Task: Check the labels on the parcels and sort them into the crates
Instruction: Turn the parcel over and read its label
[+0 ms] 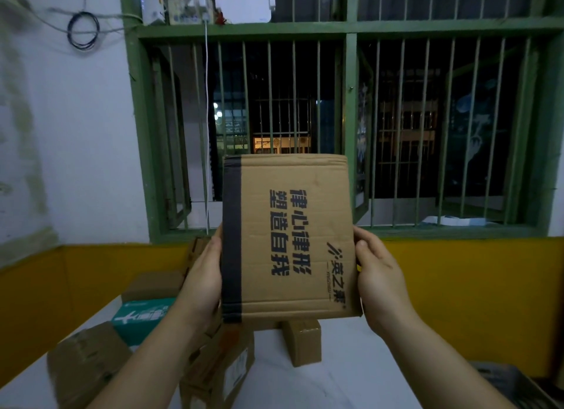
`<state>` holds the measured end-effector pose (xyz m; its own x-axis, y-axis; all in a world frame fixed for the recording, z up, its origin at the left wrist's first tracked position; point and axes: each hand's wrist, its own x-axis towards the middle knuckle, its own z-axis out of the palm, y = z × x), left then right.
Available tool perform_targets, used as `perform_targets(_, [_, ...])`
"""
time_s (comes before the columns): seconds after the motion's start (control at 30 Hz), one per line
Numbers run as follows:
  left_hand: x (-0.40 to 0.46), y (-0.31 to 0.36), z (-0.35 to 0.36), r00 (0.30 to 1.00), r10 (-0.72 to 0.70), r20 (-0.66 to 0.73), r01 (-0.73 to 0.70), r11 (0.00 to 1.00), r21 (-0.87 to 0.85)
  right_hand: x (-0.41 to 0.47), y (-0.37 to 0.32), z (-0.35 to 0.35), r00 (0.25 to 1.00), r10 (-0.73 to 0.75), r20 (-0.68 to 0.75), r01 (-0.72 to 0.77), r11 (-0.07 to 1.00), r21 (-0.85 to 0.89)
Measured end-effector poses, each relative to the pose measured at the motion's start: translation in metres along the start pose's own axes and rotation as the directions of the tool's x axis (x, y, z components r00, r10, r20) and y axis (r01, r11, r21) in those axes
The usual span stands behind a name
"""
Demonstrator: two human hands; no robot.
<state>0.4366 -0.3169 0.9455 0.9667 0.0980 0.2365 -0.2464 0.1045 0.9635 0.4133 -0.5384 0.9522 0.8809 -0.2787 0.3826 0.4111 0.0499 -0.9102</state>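
A green barred window (351, 118) fills most of the wall ahead, dark beyond its bars, with white plaster to its left and a yellow band (457, 286) running along the wall beneath it. Below that stretches a white table (351, 378), its bare part pale and faintly marbled. Raised upright in front of the window, above the table's far side, is the flat cardboard parcel (290, 237), its broad face turned toward the camera, printed with large dark characters that run sideways and edged with a dark tape strip down its left side. The left hand (203, 274) grips the parcel's left edge, fingers wrapped behind it; the right hand (377, 271) grips the right edge, thumb on the front face. On the table's left part lie other parcels: a crumpled brown box (85, 363) near the front corner, a taped carton with a white label (222, 369) partly behind the left forearm, a green and white box (137, 317), and a plain brown box (152, 285) further back. A small brown box (303, 341) stands alone just below the raised parcel. High on the window frame sit a white router (245, 7) and a coiled black cable (83, 30).
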Motion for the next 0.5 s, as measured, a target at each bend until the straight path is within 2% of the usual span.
perform_targets(0.27, [-0.004, -0.005, -0.011, 0.988, 0.108, 0.106, -0.090, 0.983, -0.157, 0.002, 0.000, -0.003, 0.994, -0.031, 0.101, 0.034, 0.999, -0.030])
perform_targets(0.37, [-0.001, -0.010, -0.022, 0.989, 0.085, 0.117, -0.056, 0.972, -0.228, 0.008, 0.000, -0.008, 0.983, 0.046, 0.179, -0.021, 0.990, -0.140])
perform_targets(0.5, [-0.001, -0.015, -0.027, 0.978, 0.113, 0.177, -0.069, 0.969, -0.238, 0.009, -0.001, -0.011, 0.943, 0.211, 0.256, -0.192, 0.977, -0.097])
